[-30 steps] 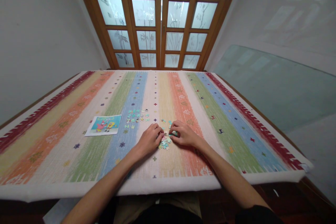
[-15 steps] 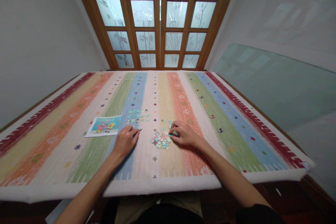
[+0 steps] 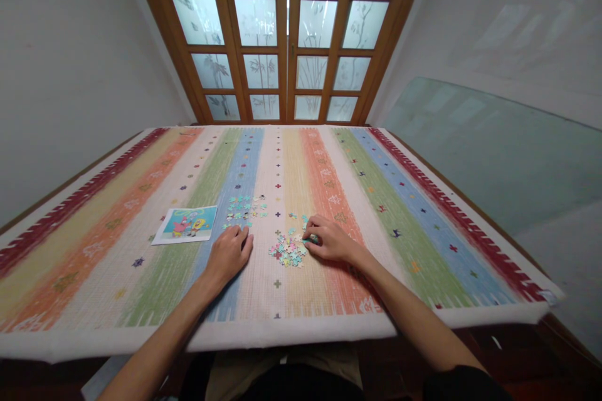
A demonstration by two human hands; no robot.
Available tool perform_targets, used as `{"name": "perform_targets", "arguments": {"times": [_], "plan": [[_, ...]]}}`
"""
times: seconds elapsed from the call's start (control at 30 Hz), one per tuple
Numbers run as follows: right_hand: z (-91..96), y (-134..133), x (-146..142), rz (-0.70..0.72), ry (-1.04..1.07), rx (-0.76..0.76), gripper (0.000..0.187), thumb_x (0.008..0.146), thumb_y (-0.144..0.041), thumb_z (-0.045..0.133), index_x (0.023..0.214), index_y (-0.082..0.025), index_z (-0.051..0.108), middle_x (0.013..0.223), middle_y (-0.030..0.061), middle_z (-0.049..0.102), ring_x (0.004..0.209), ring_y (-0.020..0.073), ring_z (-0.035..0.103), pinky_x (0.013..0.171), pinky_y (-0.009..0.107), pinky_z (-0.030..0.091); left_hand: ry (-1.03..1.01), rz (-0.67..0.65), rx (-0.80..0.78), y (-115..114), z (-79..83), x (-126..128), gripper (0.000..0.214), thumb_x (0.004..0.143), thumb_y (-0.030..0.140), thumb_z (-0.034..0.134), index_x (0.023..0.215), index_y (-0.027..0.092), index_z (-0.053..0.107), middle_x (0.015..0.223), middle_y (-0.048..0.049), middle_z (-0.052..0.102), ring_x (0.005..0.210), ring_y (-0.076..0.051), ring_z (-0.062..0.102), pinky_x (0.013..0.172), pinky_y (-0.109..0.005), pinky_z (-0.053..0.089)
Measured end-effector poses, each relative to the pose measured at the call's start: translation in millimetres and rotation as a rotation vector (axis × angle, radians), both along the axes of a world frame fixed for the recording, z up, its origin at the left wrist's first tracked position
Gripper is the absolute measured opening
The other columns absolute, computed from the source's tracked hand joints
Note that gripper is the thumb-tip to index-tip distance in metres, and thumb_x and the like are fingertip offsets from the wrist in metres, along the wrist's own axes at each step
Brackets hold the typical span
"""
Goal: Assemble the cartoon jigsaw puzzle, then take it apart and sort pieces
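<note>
My left hand (image 3: 230, 252) is closed, its fingertips at the near edge of a loose group of jigsaw pieces (image 3: 244, 205); a small blue-green piece (image 3: 248, 224) shows at the fingertips. Resting at the right side of a mixed heap of jigsaw pieces (image 3: 288, 252), my right hand (image 3: 330, 239) has thumb and forefinger pinched on a jigsaw piece, mostly hidden by the fingers. A few other pieces (image 3: 292, 216) lie just beyond the heap. Left of my left hand lies a picture card (image 3: 185, 225) with a pink and a yellow cartoon figure.
A striped cloth (image 3: 404, 250) with small printed motifs covers the wide table. Wooden doors with glass panes (image 3: 261, 22) stand beyond the far edge. On the right, a greenish glass sheet (image 3: 480, 144) is against the wall.
My left hand has moved slightly away from me, bringing its piece to the near edge of the laid-out group. My right hand stays by the heap.
</note>
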State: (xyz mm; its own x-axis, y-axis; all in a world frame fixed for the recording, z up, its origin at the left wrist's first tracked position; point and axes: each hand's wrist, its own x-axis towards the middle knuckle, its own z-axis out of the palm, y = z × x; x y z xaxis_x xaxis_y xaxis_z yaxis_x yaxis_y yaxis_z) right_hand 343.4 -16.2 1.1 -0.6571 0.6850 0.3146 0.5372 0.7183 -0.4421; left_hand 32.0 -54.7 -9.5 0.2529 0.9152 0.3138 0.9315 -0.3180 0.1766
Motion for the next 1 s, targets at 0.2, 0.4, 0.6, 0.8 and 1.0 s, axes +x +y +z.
{"name": "perform_targets", "arguments": {"times": [0.2, 0.4, 0.6, 0.8, 1.0], "plan": [[0.6, -0.2, -0.1, 0.003, 0.000, -0.025, 0.007, 0.082, -0.014, 0.065, 0.085, -0.020, 0.069, 0.090, 0.0070, 0.064, 0.087, 0.0219, 0.060, 0.078, 0.034, 0.047, -0.048, 0.023, 0.007, -1.5, 1.1, -0.4, 0.028, 0.099, 0.031, 0.044, 0.097, 0.018, 0.070, 0.086, -0.0112, 0.065, 0.087, -0.029, 0.062, 0.082, -0.041, 0.051], [1.0, 1.3, 0.2, -0.006, 0.021, -0.002, 0.006, 0.083, -0.016, 0.064, 0.087, -0.020, 0.066, 0.089, 0.0071, 0.064, 0.087, 0.0223, 0.059, 0.078, 0.035, 0.046, -0.085, -0.002, 0.015, -0.1, 2.9, 3.4, 0.025, 0.098, 0.027, 0.047, 0.104, 0.019, 0.070, 0.085, -0.0084, 0.063, 0.088, -0.026, 0.060, 0.083, -0.038, 0.050], [0.6, 2.4, 0.6, -0.020, 0.031, 0.039, 0.003, 0.087, -0.018, 0.061, 0.088, -0.019, 0.064, 0.083, 0.0060, 0.063, 0.081, 0.0207, 0.057, 0.074, 0.034, 0.044, -0.212, -0.208, -0.045, 3.5, 11.2, 34.4, 0.028, 0.101, 0.028, 0.048, 0.111, 0.018, 0.071, 0.088, -0.0072, 0.060, 0.088, -0.024, 0.057, 0.085, -0.039, 0.049], [-1.5, 4.2, 2.3, -0.046, 0.038, 0.063, 0.001, 0.088, -0.020, 0.063, 0.087, -0.020, 0.064, 0.082, 0.0054, 0.063, 0.081, 0.0211, 0.057, 0.074, 0.033, 0.044, -0.224, -0.343, -0.149, 9.2, 16.8, 79.5, 0.019, 0.098, 0.025, 0.055, 0.105, 0.019, 0.072, 0.089, -0.0058, 0.058, 0.088, -0.022, 0.057, 0.083, -0.035, 0.048], [-2.3, 7.8, 4.6, -0.134, 0.048, 0.071, 0.002, 0.086, -0.020, 0.064, 0.087, -0.019, 0.065, 0.082, 0.0058, 0.063, 0.081, 0.0216, 0.057, 0.074, 0.034, 0.043, -0.210, -0.384, -0.209, 18.2, 14.1, 93.7, 0.019, 0.095, 0.023, 0.059, 0.080, 0.018, 0.068, 0.086, -0.0059, 0.057, 0.092, -0.023, 0.057, 0.085, -0.036, 0.048]]}}
